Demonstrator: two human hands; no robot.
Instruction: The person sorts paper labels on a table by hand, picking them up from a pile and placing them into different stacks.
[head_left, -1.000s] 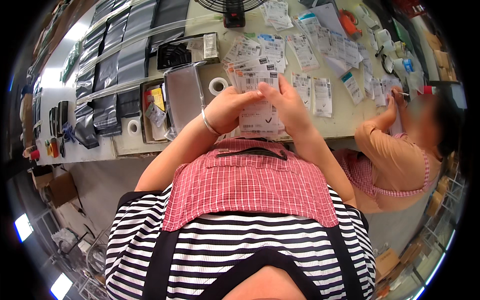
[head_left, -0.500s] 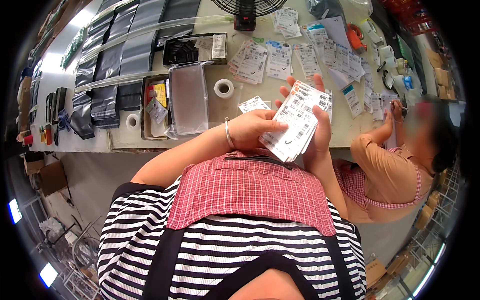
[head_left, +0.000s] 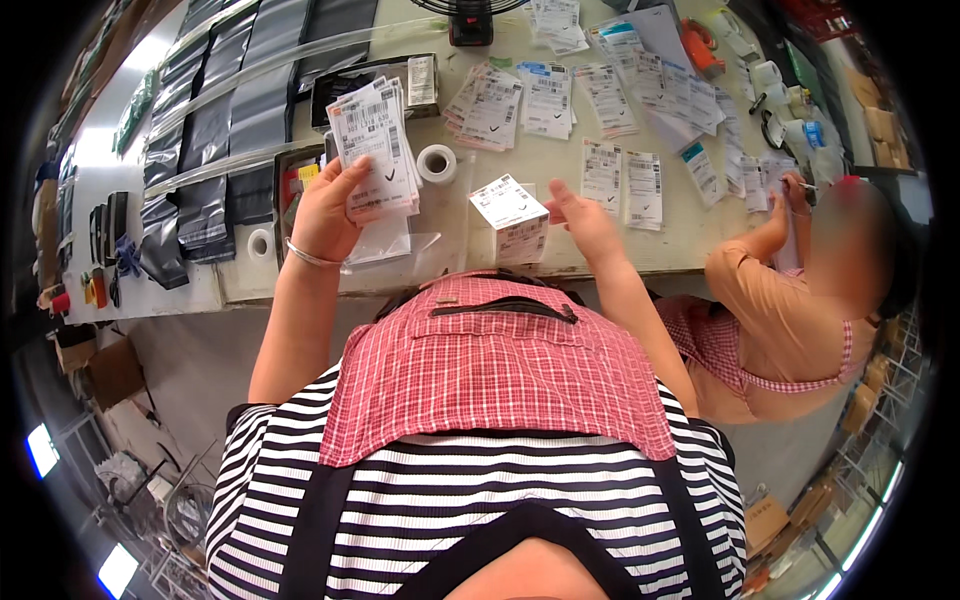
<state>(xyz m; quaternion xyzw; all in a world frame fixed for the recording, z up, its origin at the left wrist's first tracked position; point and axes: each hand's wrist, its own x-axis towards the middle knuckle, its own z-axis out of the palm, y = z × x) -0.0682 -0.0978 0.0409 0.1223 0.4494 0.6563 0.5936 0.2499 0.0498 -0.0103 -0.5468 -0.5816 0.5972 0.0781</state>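
My left hand (head_left: 328, 212) grips a fanned stack of white printed labels (head_left: 375, 148) and holds it up over the left part of the table. A bracelet sits on that wrist. My right hand (head_left: 583, 218) hovers with fingers apart, holding nothing, just right of a small pile of labels (head_left: 512, 214) near the table's front edge. A clear plastic bag (head_left: 405, 245) lies flat under the held stack.
Rows of white labels (head_left: 610, 95) cover the table (head_left: 560, 150). A tape roll (head_left: 437, 162), metal trays (head_left: 300, 165) and grey mailer bags (head_left: 215, 130) lie at left. A fan base (head_left: 470, 25) stands at the back. A seated person in orange (head_left: 790, 300) writes at right.
The label stack went from both hands at the centre to my left hand alone, which carried it left and up. My right hand let go and now hovers open by the small pile.
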